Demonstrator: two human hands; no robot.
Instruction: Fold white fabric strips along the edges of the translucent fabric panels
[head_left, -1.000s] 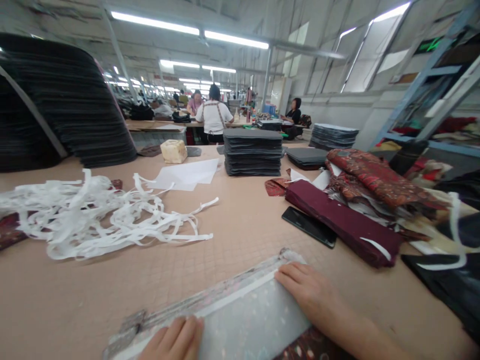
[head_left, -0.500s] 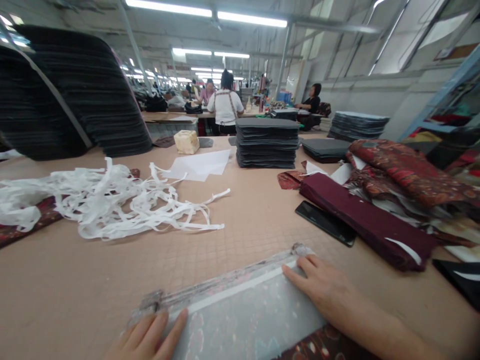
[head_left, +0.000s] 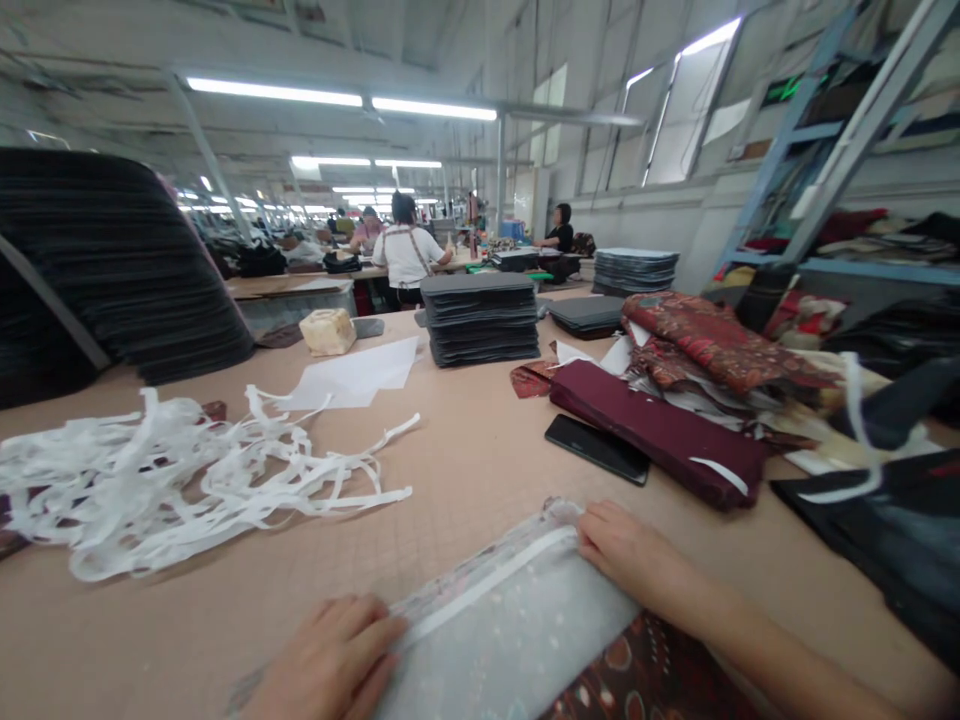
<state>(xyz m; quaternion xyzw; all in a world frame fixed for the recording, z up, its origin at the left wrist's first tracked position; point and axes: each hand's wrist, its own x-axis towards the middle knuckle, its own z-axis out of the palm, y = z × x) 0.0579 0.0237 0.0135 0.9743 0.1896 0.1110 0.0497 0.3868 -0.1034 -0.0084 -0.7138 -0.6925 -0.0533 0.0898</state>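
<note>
One grey cloth (head_left: 517, 630) between left hand (head_left: 330, 655) and right hand (head_left: 637, 558), both curled, grips unclear.

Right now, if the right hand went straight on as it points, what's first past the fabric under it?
Likely the loose ends of the white strips, across the tabletop, once the right hand clears the fabric; depth is unclear, so it might miss them.

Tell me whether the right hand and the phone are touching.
Apart. The head view shows a strip of bare table between the right hand and the near edge of the phone.
</note>
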